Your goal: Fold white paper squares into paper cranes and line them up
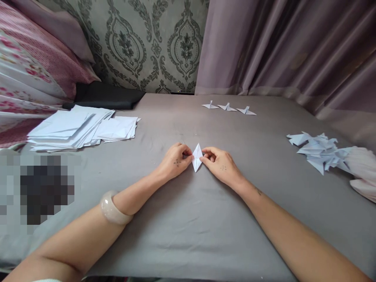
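Observation:
A small white folded paper diamond (197, 157) stands out at the middle of the grey cloth, its long points facing toward and away from me. Thumb and fingers of my left hand (177, 159) pinch its left corner. On the opposite side my right hand (221, 162) pinches the right corner the same way. A crease runs down the middle of the paper, with another across it. My left wrist carries a pale bangle (113, 209).
Stacks of white paper sheets (63, 127) and smaller squares (117, 128) lie at left, before a black cloth (108, 96). Three folded paper cranes (227, 107) stand at the back. Several folded papers (320, 150) are heaped at right beside pale fabric (362, 164).

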Action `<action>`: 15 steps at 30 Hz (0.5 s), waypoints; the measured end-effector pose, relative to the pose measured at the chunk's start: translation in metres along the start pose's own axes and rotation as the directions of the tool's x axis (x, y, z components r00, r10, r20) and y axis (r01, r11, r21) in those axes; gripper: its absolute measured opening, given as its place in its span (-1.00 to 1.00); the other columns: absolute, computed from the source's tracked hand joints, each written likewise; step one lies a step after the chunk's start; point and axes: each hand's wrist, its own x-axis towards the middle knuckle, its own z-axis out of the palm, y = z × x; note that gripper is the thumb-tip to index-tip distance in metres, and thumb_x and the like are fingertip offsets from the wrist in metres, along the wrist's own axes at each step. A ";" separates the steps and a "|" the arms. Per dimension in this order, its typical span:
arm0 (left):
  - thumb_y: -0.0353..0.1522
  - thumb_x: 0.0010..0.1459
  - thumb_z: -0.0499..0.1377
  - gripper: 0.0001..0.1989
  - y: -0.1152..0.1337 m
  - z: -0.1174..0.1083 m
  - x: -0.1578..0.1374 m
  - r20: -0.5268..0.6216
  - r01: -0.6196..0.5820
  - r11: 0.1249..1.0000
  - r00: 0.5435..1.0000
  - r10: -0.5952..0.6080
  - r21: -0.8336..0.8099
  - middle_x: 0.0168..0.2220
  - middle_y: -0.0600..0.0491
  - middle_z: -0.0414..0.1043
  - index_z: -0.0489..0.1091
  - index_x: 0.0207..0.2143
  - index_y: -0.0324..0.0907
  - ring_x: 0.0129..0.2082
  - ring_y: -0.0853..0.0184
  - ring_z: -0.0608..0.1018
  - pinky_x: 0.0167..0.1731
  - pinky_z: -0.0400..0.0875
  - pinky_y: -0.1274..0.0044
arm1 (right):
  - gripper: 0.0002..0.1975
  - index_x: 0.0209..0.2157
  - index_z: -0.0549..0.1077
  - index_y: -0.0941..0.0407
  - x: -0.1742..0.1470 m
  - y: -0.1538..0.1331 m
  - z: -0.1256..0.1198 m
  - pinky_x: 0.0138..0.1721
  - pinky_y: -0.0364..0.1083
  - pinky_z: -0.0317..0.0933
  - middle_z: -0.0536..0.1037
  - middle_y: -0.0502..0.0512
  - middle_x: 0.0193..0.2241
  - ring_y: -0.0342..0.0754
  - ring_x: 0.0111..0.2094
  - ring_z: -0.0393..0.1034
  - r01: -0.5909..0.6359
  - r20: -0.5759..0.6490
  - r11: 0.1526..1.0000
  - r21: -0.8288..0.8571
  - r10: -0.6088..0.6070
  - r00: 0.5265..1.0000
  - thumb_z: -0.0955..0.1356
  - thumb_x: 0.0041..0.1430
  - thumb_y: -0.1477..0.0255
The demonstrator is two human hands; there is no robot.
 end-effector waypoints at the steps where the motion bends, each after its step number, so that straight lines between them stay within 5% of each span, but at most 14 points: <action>1: -0.40 0.07 0.16 -0.93 -0.001 0.000 0.000 -0.006 0.009 1.000 1.000 -0.009 -0.013 -0.32 0.01 0.41 0.40 -0.36 -0.20 -0.31 0.32 0.43 -0.27 0.33 0.47 | -0.73 -0.18 0.51 0.09 0.000 0.000 0.000 -0.35 -0.13 0.21 0.54 -0.01 -0.44 -0.16 -0.48 0.34 -0.013 0.007 1.000 0.015 0.013 1.000 0.35 0.04 0.38; 6: -0.31 0.06 0.19 -0.75 -0.007 0.004 0.001 -0.014 0.073 0.988 0.997 -0.076 -0.134 -0.26 0.00 0.43 0.38 -0.19 -0.20 -0.29 0.32 0.44 -0.27 0.35 0.47 | -0.82 -0.33 0.53 0.09 0.001 0.003 0.000 -0.37 -0.11 0.20 0.53 0.01 -0.47 -0.13 -0.47 0.34 -0.028 0.035 0.991 0.132 0.024 0.999 0.34 0.06 0.33; 9: -0.20 0.02 0.25 -0.58 -0.008 0.005 0.003 -0.043 0.105 0.943 0.991 -0.124 -0.315 -0.20 -0.03 0.43 0.34 -0.10 -0.21 -0.27 0.32 0.46 -0.27 0.36 0.47 | -0.80 -0.35 0.50 0.11 0.003 0.004 0.002 -0.37 -0.12 0.21 0.54 0.03 -0.43 -0.12 -0.45 0.35 -0.011 -0.046 0.946 0.323 0.028 0.999 0.36 0.05 0.28; 15: -0.20 -0.10 0.36 -0.55 0.009 0.003 0.000 0.075 0.148 0.658 0.988 -0.137 -0.738 -0.24 -0.04 0.49 0.38 -0.21 -0.27 -0.29 0.35 0.51 -0.24 0.38 0.50 | -0.79 -0.39 0.43 0.10 0.002 -0.001 0.006 -0.39 -0.12 0.24 0.51 0.02 -0.47 -0.12 -0.46 0.36 0.066 -0.198 0.875 0.480 0.035 0.979 0.41 0.00 0.26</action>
